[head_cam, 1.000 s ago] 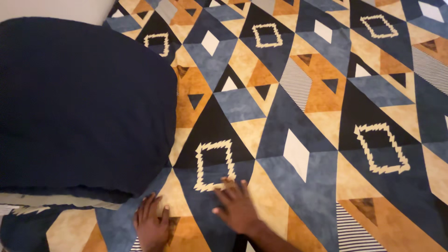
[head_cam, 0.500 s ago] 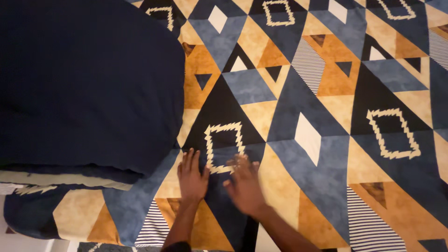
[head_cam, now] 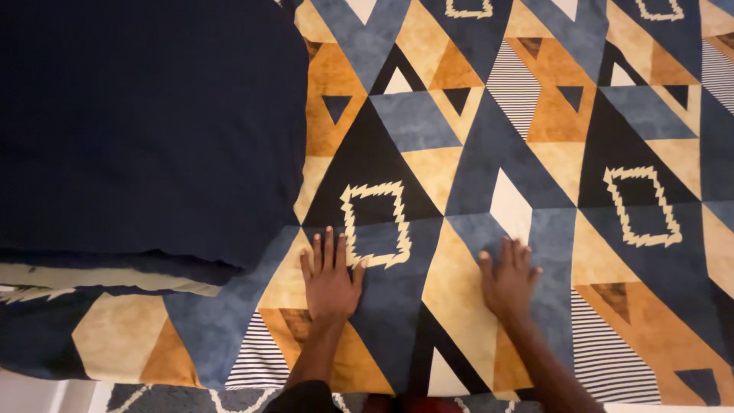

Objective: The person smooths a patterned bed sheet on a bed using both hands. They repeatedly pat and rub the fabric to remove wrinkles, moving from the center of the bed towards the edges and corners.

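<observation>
Dark pillow [head_cam: 145, 130] cut by the top and left edges.

Dim, warm indoor light, soft shadows, no glare; slightly soft focus, dark pillow [head_cam: 145, 130] detail lost.

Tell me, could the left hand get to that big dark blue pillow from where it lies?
Probably yes: the left hand lies flat on the patterned bedspread, with only bare cloth between it and the dark blue pillow.
</observation>
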